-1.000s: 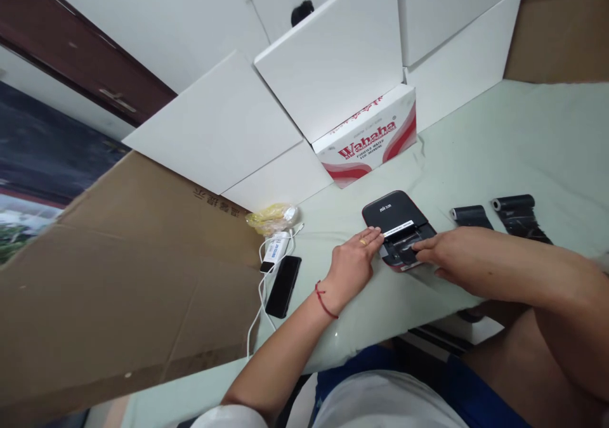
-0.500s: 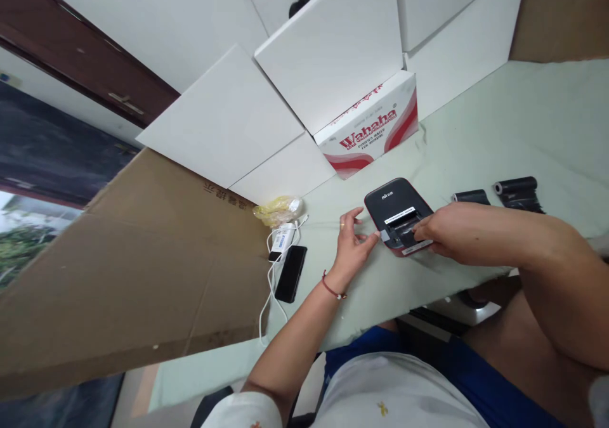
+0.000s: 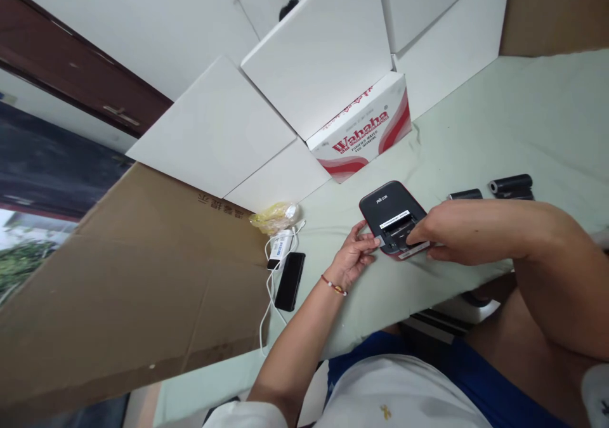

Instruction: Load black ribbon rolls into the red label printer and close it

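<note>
A black label printer with red sides [image 3: 387, 201] lies on the green tabletop, its slot open toward me. My left hand [image 3: 354, 250] is at its left edge, thumb and forefinger closed on a small grey tab [image 3: 379, 241] by the casing. My right hand [image 3: 438, 225] reaches over the printer's near right corner. Its fingertips are down in the slot, against dark parts; the other fingers curl under, and what they grip is hidden. Just behind my right wrist lie two rolls of black ribbon, one nearer [image 3: 465, 194] and one farther right [image 3: 511, 184].
A white-and-red water carton [image 3: 364, 139] stands behind the printer against white panels [image 3: 266, 123]. To the left are a black phone [image 3: 290, 282], a white cable [image 3: 269, 291], a small white box [image 3: 281, 245] and a yellowish plastic bag [image 3: 275, 217]. A cardboard wall [image 3: 143, 276] borders the left side.
My left fingers have drawn together at the grey tab; before, they were spread more. My right fingertips have shifted slightly in the slot. The camera view has moved a little.
</note>
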A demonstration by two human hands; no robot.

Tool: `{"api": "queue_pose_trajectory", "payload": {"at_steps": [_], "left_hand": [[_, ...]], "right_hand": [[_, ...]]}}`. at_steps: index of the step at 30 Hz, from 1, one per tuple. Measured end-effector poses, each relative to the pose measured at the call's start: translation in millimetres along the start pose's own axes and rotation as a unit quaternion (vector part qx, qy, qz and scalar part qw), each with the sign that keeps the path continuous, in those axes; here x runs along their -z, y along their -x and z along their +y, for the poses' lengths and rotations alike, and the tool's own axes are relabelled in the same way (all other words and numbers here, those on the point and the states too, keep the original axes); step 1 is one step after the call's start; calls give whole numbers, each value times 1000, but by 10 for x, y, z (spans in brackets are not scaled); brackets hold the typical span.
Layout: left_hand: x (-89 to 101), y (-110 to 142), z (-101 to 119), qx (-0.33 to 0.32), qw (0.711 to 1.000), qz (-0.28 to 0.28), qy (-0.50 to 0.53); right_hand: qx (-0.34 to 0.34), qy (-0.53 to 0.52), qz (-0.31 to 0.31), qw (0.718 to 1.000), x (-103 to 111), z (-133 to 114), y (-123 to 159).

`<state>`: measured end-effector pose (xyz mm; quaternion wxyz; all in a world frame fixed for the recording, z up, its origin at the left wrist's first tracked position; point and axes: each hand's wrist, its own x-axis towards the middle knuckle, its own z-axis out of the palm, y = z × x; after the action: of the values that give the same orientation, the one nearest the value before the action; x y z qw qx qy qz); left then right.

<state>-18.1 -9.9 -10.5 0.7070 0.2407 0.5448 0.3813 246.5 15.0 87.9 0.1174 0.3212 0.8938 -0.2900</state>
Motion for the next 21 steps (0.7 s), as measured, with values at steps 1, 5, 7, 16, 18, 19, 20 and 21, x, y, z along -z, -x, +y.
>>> {"api": "queue_pose_trajectory", "payload": {"at_steps": [1, 5, 7, 16, 18, 19, 20, 21], "left_hand": [[11, -2, -5, 0, 1000, -1, -4], [36, -6, -28, -3, 1000, -6, -22], [40, -15, -42, -4, 1000, -1, -29], [-12, 47, -75, -64, 994, 37, -76], [29, 89, -132, -100, 989, 57, -95], [72, 101, -165, -120, 985, 67, -105], [130, 104, -194, -143, 980, 78, -118], [203, 96, -216, -168, 972, 93, -137]], "right_hand": [[2, 6, 1, 1000, 15, -5, -14], [7, 25, 9, 1000, 84, -34, -85], [5, 25, 10, 1000, 106, -41, -101], [-57, 27, 82, 995, 114, 29, -432], [-115, 47, 126, 984, 90, 43, -640], [-136, 51, 136, 980, 72, 49, -743], [-147, 50, 140, 978, 50, 57, -838], [-146, 45, 139, 978, 26, 66, -921]]}}
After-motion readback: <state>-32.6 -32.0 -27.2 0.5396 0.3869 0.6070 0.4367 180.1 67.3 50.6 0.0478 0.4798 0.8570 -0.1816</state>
